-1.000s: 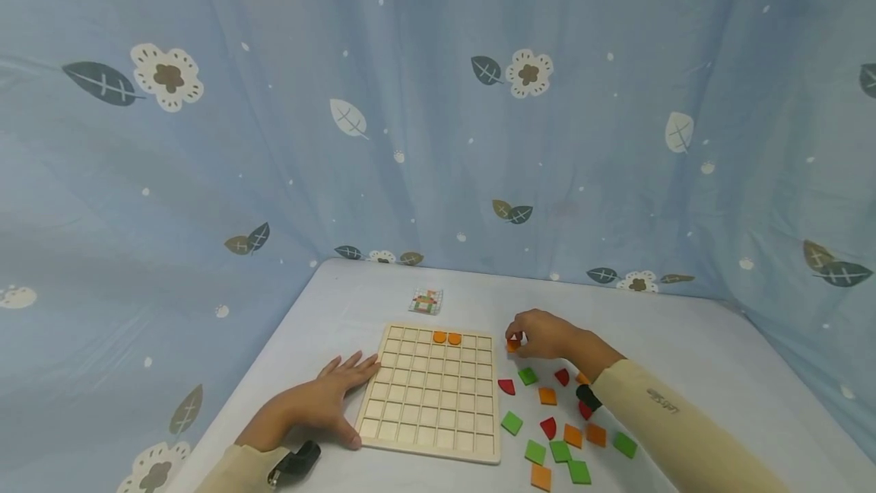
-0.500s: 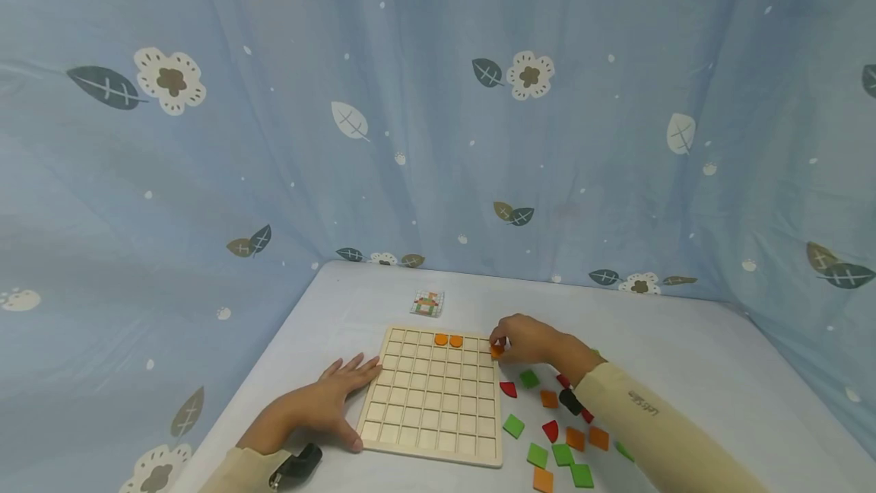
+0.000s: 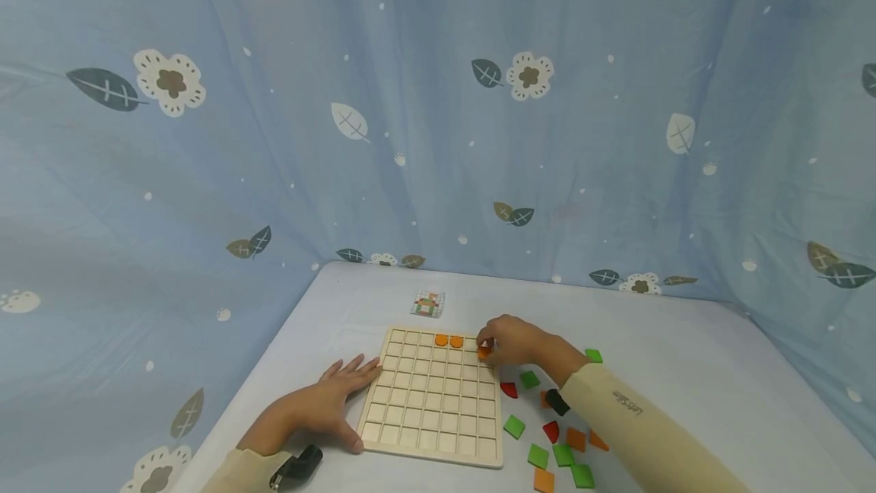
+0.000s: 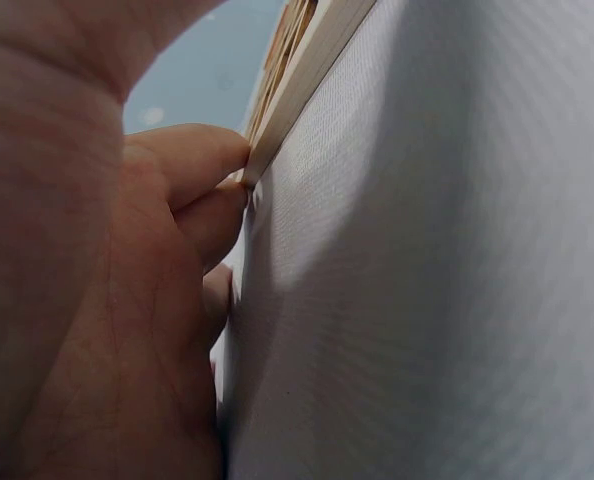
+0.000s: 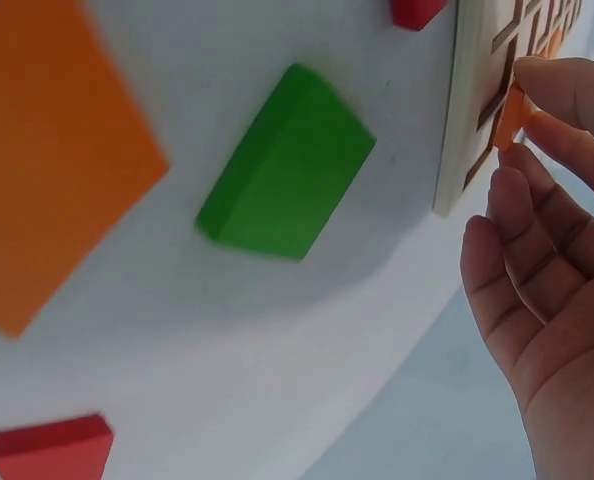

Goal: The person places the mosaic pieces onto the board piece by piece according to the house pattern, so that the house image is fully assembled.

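Note:
My right hand (image 3: 518, 342) pinches an orange tile (image 3: 484, 353) between thumb and fingertips, at the far right corner of a wooden grid board (image 3: 430, 456). In the right wrist view the orange tile (image 5: 512, 118) stands tilted over the board's cells. Whether it touches a cell is hard to tell. Two rounded orange pieces (image 3: 449, 341) lie side by side in the board's far row. My left hand (image 3: 322, 402) lies with spread fingers along the board's left side. The left wrist view shows its fingertips against the board's wooden edge (image 4: 297, 95).
Loose green tiles (image 3: 515, 427), orange tiles (image 3: 544, 480) and red quarter-round pieces (image 3: 550, 432) lie scattered right of the board, some partly under the right forearm. A small picture card (image 3: 427, 303) lies behind the board. A patterned blue curtain (image 3: 438, 135) hangs behind the white table.
My right hand has moved left with the orange tile, from the table beside the board to over its far right corner. The left hand has stayed in place.

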`<state>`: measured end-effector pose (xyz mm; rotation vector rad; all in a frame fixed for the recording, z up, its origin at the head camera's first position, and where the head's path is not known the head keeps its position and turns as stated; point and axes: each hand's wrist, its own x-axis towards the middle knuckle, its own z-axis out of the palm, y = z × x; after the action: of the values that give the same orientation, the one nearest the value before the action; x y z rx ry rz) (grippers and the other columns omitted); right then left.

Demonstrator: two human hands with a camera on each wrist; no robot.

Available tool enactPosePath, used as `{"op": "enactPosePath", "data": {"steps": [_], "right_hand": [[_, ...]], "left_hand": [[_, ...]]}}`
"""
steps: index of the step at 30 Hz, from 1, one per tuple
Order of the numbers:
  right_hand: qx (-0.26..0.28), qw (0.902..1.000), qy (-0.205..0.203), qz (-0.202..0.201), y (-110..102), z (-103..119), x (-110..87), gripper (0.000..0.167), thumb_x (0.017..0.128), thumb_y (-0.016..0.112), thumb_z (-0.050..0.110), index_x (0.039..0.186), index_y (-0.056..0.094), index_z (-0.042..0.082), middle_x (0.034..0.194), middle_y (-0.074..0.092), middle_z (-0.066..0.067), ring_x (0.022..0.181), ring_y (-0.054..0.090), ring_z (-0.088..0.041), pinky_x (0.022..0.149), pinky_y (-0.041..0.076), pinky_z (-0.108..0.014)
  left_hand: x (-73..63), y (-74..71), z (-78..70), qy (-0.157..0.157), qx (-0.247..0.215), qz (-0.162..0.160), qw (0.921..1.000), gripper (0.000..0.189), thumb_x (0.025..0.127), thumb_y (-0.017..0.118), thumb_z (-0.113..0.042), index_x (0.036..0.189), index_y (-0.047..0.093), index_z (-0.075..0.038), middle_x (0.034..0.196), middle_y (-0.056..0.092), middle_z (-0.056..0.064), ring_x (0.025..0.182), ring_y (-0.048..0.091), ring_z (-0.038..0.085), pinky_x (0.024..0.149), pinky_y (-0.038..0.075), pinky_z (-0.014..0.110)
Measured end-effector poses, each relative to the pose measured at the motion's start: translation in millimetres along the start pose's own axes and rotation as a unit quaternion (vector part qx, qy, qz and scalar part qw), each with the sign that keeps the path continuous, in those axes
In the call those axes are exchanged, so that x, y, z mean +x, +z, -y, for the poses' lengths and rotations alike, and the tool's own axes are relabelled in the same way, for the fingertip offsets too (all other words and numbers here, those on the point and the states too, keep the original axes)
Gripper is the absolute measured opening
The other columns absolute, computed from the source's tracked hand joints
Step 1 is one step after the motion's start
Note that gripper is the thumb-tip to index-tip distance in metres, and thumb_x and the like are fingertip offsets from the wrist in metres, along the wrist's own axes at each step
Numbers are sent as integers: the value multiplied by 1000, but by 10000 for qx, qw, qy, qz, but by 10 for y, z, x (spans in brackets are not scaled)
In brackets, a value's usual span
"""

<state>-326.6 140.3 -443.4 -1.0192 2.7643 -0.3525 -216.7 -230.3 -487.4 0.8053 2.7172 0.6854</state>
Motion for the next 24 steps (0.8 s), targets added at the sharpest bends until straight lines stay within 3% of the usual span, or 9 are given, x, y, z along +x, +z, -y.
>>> {"op": "enactPosePath", "data": {"steps": [6,12,24], "right_hand": [[142,9999,-2,-1,16,65,65,30,79,79,20,107,74,13,89,62,11,81,55,-8,70,50,-26],[53,9994,-347,-63,30,99,118,27,82,77,19,108,74,13,90,63,9,82,57,-9,69,50,-28],[-39,9984,-555,-108,33,238,248,26,84,75,20,109,75,14,94,65,9,85,57,-7,76,51,-28]], "left_hand": [[-4,-2,-7,-10,4,21,10000,126,53,83,-65,153,31,-10,160,21,4,147,9,34,114,0,58],[-2,-10,-12,-4,18,47,10000,126,54,82,-66,153,30,-10,161,20,4,147,8,33,114,-1,58],[5,-15,-16,-70,4,53,10000,126,53,82,-66,154,30,-11,161,19,2,147,7,33,114,-2,57]]}}
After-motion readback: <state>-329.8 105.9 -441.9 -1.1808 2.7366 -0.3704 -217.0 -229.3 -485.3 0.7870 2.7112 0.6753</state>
